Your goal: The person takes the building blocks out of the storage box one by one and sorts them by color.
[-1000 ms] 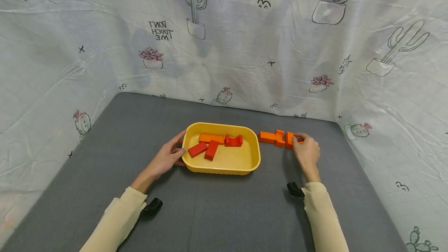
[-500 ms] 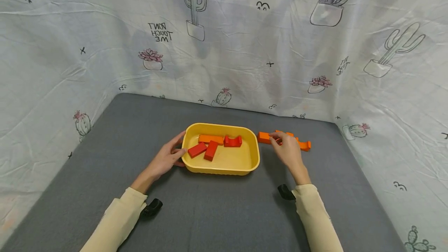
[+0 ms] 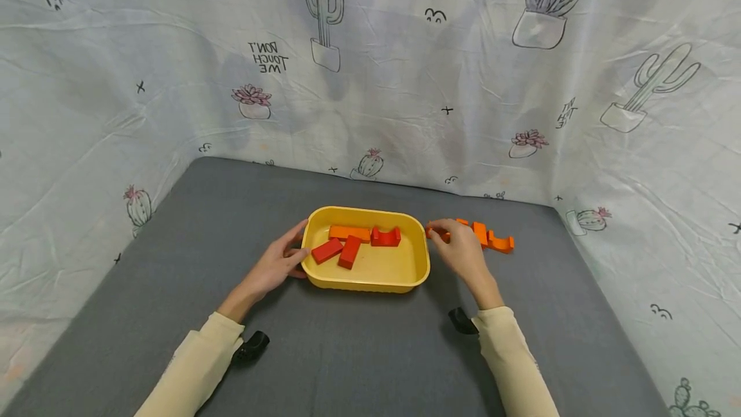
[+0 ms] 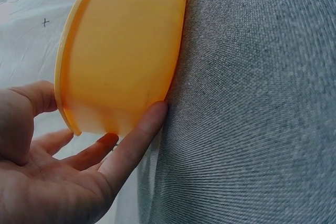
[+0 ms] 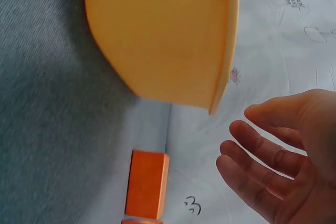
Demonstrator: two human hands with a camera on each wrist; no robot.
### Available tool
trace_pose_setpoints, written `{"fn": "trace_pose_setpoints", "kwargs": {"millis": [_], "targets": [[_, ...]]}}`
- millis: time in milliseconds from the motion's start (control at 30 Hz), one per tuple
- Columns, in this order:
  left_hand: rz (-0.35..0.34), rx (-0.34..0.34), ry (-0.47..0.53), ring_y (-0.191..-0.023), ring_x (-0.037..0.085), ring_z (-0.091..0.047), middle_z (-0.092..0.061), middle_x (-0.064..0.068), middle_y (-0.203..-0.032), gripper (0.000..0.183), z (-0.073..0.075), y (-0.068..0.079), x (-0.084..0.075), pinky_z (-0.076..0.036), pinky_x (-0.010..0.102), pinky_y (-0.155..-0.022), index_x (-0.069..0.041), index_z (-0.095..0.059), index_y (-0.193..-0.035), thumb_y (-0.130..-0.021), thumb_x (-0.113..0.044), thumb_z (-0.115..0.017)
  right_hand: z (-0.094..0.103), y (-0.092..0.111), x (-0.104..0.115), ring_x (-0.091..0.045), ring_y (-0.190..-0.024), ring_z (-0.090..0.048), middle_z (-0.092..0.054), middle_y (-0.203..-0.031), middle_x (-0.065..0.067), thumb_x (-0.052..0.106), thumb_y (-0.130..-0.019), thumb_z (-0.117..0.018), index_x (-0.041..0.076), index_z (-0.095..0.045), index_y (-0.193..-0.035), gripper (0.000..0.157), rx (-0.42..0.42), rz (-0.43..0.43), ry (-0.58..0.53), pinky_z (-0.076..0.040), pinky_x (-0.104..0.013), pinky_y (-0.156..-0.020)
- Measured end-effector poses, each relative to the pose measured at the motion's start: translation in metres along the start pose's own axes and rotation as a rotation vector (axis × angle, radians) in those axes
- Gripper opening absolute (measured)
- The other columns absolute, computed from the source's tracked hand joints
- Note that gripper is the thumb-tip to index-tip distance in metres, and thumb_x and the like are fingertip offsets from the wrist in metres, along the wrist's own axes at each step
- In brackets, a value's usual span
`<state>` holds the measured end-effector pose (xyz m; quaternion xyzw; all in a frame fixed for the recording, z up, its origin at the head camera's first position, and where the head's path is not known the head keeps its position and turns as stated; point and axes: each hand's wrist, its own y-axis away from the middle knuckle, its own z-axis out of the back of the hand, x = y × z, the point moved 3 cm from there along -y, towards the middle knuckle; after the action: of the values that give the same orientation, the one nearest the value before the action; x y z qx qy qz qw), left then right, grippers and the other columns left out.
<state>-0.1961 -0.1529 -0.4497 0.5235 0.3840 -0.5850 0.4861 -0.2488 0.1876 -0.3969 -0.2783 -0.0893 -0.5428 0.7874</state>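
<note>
A yellow plastic tub [image 3: 370, 282] stands on the grey cloth. My left hand [image 3: 276, 262] holds its left end, thumb hooked over the rim and fingers against the outer wall [image 4: 121, 45]. Just past the tub's right end, my right hand [image 3: 463, 253] hovers over a row of orange blocks with nothing in its fingers. These fingers [image 5: 257, 142] are loosely bent and apart from the orange block [image 5: 144, 184] in the right wrist view. An upright orange block [image 3: 479, 233] and an orange block with a curved notch [image 3: 501, 242] show beyond the hand; others are partly hidden.
Inside the tub lie a long orange block [image 3: 349, 233], two red blocks [image 3: 327, 250] and a notched red block [image 3: 386, 237]. A white cactus-print cloth [image 3: 393, 82] hangs behind and beside the grey-covered table [image 3: 347, 352].
My right hand has left the rightmost orange block and moved left along the row to beside the tub. The left hand and the tub have stayed in place.
</note>
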Motion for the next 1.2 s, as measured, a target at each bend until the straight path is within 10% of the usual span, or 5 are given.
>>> {"fn": "trace_pose_setpoints", "kwargs": {"millis": [300, 933, 1200], "targets": [[0.002, 0.006, -0.016, -0.110, 0.043, -0.047, -0.028, 0.024, -0.139, 0.060, -0.004, 0.013, -0.024, -0.051, 0.050, -0.074, -0.016, -0.013, -0.146, -0.095, -0.010, -0.045, -0.011, -0.007, 0.021, -0.022, -0.086, -0.059, -0.064, -0.094, -0.004, 0.013, -0.086, -0.062, 0.007, -0.068, -0.101, 0.018, 0.054, 0.056, -0.048, -0.051, -0.037, -0.074], [0.015, 0.010, -0.001, -0.114, 0.043, -0.044, -0.025, 0.023, -0.141, 0.062, -0.004, 0.012, -0.023, -0.051, 0.050, -0.075, -0.018, -0.013, -0.146, -0.095, -0.013, -0.046, -0.062, -0.020, 0.080, -0.017, -0.086, -0.059, -0.063, -0.101, -0.006, 0.001, -0.080, -0.065, 0.003, -0.067, -0.103, 0.022, 0.232, 0.263, -0.084, -0.052, -0.028, -0.074], [-0.003, 0.025, 0.008, -0.113, 0.044, -0.044, -0.024, 0.024, -0.141, 0.061, -0.006, 0.009, -0.023, -0.051, 0.051, -0.074, -0.017, -0.013, -0.146, -0.095, -0.007, -0.044, -0.081, -0.024, 0.099, -0.017, -0.096, -0.055, -0.057, -0.111, -0.006, 0.000, -0.082, -0.060, 0.006, -0.065, -0.109, 0.027, 0.328, 0.174, -0.041, -0.049, -0.026, -0.083]]}}
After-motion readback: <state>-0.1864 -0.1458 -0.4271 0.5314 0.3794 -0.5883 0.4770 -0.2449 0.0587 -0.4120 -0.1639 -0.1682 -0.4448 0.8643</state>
